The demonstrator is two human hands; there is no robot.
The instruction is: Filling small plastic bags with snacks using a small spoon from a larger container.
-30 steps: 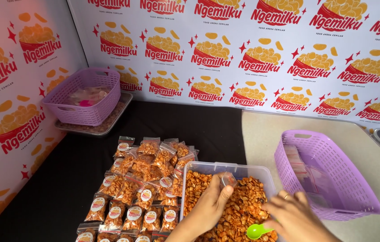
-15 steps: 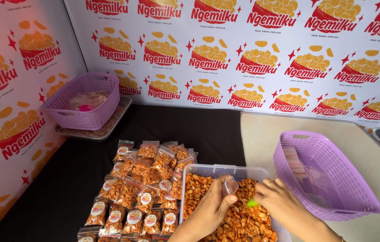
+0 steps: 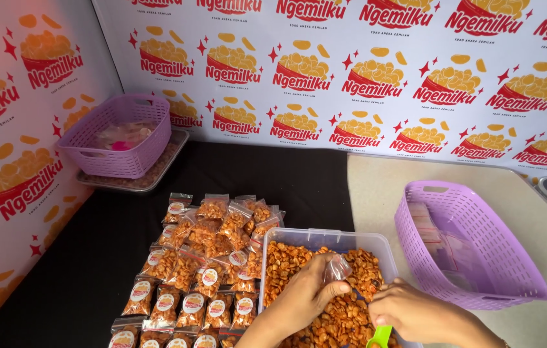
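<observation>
Change since half a second back: right hand (image 3: 415,310) dropped from the pouch mouth toward the near edge of the tabletop, green spoon (image 3: 380,335) now low over the snack at the bottom of the view, fingers closed round its handle. Left hand (image 3: 304,295) hardly moved, pinching the small clear pouch (image 3: 337,267) by its mouth above the middle of the clear tub (image 3: 325,237). Judged from that: one spoonful probably delivered, spoon back in the snack, pouch not sealed.

Counted:
- one clear tub of orange-brown snack at the near edge
- one spoon
- one pouch in hand
- two purple baskets: far basket (image 3: 93,169) in the far left corner on a metal tray (image 3: 169,169), near basket (image 3: 479,283) by the right edge with empty clear bags inside
- filled packets (image 3: 201,278) just left of the tub, well over twenty, exact number not countable, pile cut off by the frame
</observation>
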